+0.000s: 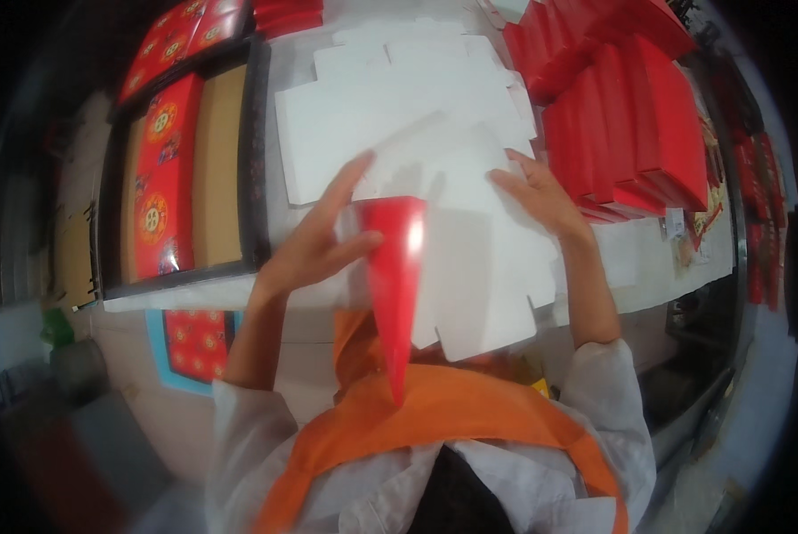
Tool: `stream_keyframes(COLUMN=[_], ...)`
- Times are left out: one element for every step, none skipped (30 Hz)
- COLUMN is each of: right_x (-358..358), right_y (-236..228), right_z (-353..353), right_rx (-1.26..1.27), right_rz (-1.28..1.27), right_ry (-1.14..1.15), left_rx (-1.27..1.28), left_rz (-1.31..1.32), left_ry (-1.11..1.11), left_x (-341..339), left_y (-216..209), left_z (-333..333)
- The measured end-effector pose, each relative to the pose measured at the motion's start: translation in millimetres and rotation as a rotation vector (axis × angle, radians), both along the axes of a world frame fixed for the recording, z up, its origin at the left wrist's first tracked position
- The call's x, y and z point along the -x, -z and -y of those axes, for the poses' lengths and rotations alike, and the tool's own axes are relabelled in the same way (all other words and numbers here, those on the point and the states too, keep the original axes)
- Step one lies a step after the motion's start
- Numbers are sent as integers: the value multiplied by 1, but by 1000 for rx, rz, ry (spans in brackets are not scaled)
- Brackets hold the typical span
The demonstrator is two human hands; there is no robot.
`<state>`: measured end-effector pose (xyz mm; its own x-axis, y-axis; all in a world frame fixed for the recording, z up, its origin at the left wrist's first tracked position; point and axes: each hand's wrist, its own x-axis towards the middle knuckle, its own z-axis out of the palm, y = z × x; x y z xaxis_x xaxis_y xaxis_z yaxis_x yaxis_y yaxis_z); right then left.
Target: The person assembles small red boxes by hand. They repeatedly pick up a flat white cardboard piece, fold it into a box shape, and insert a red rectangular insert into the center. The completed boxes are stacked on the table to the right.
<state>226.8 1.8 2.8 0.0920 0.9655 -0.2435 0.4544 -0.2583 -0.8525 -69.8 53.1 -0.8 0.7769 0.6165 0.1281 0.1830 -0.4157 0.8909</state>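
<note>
Cardboard box blank (470,267), white inside and red outside, lies half folded at the near edge of the table (648,258); the left hand (314,245) pinches its raised red flap (394,267) while the right hand (541,196) presses flat, fingers spread, on the white panel, with finished red boxes (630,125) stacked just beside

Two bare hands at the table: left hand (314,245), right hand (541,196). One flat box blank (470,267), white inside, red outside, between them. One pile of white blanks (390,98); sheet count unclear. One black tray (255,151) with one red printed pack (161,178). Folded red boxes (630,116): a stack, number uncertain.
</note>
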Motion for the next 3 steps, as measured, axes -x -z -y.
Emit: stream_keyframes(right_x=[2,2,4], right_y=[1,2,3], right_z=[-1,-1,-1], right_rx=[17,44,72], right_rz=[1,53,104], right_ry=[-26,-28,-31], left_rx=[114,234,237], left_rz=[-113,-226,-222], left_ry=[103,216,226], left_x=[-5,-11,-15], left_y=[-3,-6,-4], left_z=[-6,-12,-12])
